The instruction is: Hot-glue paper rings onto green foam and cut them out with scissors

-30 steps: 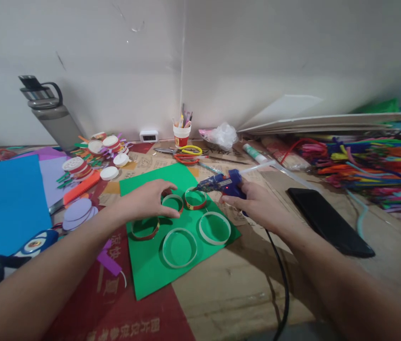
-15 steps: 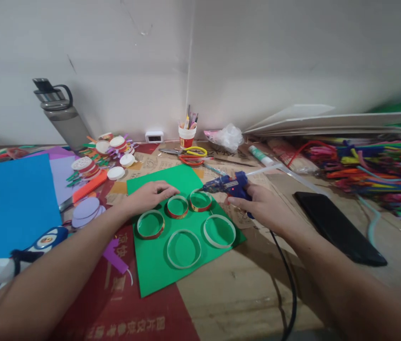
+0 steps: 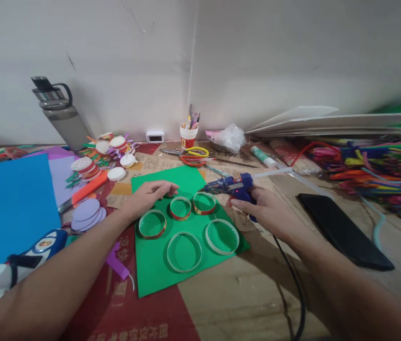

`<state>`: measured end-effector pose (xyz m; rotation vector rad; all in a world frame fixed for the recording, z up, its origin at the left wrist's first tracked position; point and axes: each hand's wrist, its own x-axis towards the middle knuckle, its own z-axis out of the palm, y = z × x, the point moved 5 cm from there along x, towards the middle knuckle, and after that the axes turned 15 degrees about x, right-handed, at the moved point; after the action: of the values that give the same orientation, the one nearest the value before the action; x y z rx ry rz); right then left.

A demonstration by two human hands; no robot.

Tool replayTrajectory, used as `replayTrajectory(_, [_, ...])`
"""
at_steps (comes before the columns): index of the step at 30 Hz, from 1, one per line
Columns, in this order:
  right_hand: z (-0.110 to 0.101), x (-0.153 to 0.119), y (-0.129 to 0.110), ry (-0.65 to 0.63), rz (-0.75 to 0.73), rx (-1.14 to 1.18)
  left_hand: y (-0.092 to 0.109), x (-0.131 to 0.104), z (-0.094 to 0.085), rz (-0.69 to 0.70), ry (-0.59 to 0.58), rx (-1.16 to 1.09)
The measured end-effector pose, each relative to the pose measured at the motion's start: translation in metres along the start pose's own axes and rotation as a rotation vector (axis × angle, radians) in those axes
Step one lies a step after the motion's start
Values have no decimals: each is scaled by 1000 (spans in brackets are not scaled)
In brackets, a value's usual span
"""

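My right hand is wrapped round the handle of a blue hot glue gun, a small red light glowing on its side. A clear glue stick pokes out of its back. The nozzle is at the rim of a red-and-white paper ring. On a green foam sheet stand several more rings, among them a small red one and a white one. My left hand lies over the sheet's upper left, fingers loosely bent, nothing seen in them.
A black phone lies right of my right forearm, and the gun's black cable trails toward me. Scissors and a cup of pens are behind the sheet. A grey bottle, blue sheet and purple discs are at left.
The glue gun and my right hand have shifted slightly right. My left hand has drawn back a little from the small red ring. The view has moved slightly.
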<state>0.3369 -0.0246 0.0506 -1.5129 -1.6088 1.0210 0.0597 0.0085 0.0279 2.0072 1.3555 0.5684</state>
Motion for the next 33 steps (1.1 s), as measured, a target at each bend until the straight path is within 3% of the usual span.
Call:
replayTrajectory(8, [2,0,5,-27,15,44,2,0,6,72,-65,104])
replayTrajectory(20, [8,3,14,4,27,-36,-8,13,3,-17,47,173])
replayTrajectory(25, [11,3,16,-12,36,19,-2,14,7,74,0,272])
replayTrajectory(33, [10,1,12,2,25,-29,-2,15,10,142,30,326])
